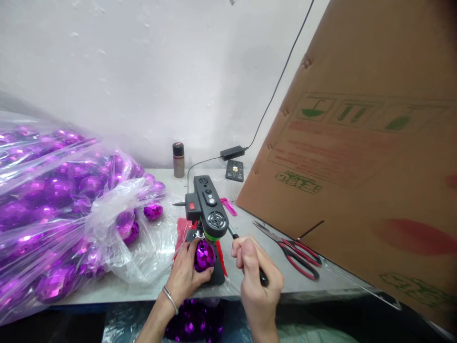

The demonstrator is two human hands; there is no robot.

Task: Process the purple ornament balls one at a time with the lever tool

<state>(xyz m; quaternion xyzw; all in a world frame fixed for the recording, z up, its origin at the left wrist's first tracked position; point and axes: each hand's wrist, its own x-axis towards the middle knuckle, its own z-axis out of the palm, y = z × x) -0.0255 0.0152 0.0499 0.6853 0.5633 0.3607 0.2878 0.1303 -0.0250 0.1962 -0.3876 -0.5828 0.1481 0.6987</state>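
Observation:
My left hand (186,269) holds a shiny purple faceted ball (204,256) between thumb and fingers, under the round head of a black machine (210,207). A green ring shows on the underside of that head, just above the ball. The machine stands on a dark base (216,278) near the table's front edge. To the right of the ball, my right hand (257,274) is closed around a tool with a black handle (263,277); its thin shaft points up and left toward the machine.
A clear plastic bag of purple balls (57,190) fills the left side. A loose ball (153,211) lies beside it. Red-handled scissors (298,252) and a large cardboard box (357,143) are right. Behind stand a bottle (178,160) and a black adapter (232,152).

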